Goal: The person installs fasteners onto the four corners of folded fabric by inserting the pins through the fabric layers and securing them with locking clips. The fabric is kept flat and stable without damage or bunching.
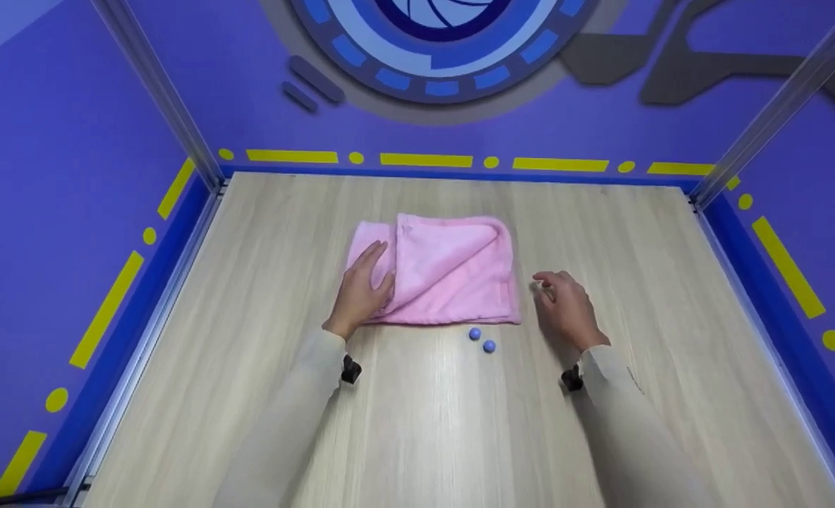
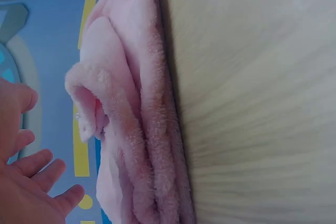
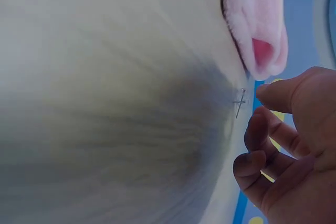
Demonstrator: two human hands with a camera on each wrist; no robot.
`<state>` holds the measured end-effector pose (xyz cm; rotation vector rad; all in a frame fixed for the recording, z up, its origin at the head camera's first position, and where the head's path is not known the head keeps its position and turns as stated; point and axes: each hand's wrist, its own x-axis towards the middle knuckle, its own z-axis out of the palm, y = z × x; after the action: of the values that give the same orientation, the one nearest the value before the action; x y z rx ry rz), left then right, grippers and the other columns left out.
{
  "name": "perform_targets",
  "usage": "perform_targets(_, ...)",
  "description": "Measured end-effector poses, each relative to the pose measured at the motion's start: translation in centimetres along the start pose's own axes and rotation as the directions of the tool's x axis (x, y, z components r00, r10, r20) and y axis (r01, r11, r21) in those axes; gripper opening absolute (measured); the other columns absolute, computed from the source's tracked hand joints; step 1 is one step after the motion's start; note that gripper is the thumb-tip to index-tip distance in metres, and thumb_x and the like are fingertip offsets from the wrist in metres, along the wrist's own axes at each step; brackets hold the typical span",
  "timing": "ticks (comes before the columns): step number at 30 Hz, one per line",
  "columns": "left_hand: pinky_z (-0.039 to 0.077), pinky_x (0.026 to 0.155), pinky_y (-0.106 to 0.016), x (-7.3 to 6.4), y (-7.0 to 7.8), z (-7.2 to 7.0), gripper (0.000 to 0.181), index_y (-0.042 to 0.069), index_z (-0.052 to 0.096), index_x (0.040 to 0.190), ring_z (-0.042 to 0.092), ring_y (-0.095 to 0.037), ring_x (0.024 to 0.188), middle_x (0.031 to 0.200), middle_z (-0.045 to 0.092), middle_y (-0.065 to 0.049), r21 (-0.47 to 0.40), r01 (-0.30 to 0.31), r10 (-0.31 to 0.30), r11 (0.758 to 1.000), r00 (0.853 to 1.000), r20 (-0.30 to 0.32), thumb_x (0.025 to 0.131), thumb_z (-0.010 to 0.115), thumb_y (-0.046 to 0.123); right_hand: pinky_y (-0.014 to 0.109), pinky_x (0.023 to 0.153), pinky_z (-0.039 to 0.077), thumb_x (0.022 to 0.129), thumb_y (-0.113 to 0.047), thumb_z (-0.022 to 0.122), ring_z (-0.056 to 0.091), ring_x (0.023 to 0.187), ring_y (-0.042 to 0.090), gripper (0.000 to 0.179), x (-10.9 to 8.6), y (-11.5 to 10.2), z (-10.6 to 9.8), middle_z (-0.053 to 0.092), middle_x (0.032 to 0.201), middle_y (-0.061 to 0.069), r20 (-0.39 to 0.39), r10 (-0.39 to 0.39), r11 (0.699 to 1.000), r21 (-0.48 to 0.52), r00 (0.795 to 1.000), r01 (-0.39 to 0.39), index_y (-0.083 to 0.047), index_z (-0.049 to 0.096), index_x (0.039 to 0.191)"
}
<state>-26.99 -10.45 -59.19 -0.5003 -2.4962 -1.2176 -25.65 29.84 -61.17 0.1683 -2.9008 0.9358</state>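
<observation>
A folded pink plush towel (image 1: pixel 453 271) lies on the table, with a diagonal fold across its top. Over its left end is my left hand (image 1: pixel 362 293), its fingers spread and holding nothing; in the left wrist view this hand (image 2: pixel 31 166) appears apart from the cloth's fuzzy layered edge. My right hand (image 1: pixel 567 310) hovers just right of the towel, fingers loosely bent. The right wrist view shows a gap between thumb and index finger of that hand (image 3: pixel 299 150). A tiny cross-shaped mark (image 3: pixel 240 102) appears near its fingertips, too small to identify.
Two small blue balls, one nearer the towel (image 1: pixel 474 334) and one slightly closer to me (image 1: pixel 489 346), sit below the towel's front edge. The wooden table (image 1: pixel 417 437) is bordered by purple-blue panels (image 1: pixel 417 134) with metal corner posts.
</observation>
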Motion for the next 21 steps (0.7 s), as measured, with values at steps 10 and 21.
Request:
perform_targets(10, 0.036, 0.119, -0.046, -1.6, 0.2, -0.4, 0.053, -0.002, 0.052, 0.147, 0.046, -0.036, 0.142, 0.152, 0.048, -0.025, -0.014, 0.045, -0.045, 0.999, 0.998, -0.047, 0.098, 0.067, 0.011, 0.052, 0.070, 0.056, 0.097, -0.007, 0.066, 0.066, 0.085, 0.032, 0.022, 1.4, 0.7, 0.5, 0.066, 0.097, 0.015, -0.009, -0.103, 0.983, -0.154, 0.995, 0.101, -0.006, 0.073, 0.118)
perform_targets(21, 0.034, 0.120, -0.043, -2.3, -0.2, -0.7, 0.052, -0.001, 0.052, 0.148, 0.044, -0.034, 0.144, 0.154, 0.047, -0.022, -0.020, 0.073, -0.074, 0.997, 0.996, -0.040, 0.099, 0.065, 0.012, 0.055, 0.071, 0.056, 0.099, -0.006, 0.065, 0.068, 0.087, 0.034, 0.014, 1.8, 0.6, 0.7, 0.068, 0.095, 0.011, -0.007, -0.106, 0.975, -0.196, 0.994, 0.102, -0.008, 0.077, 0.107)
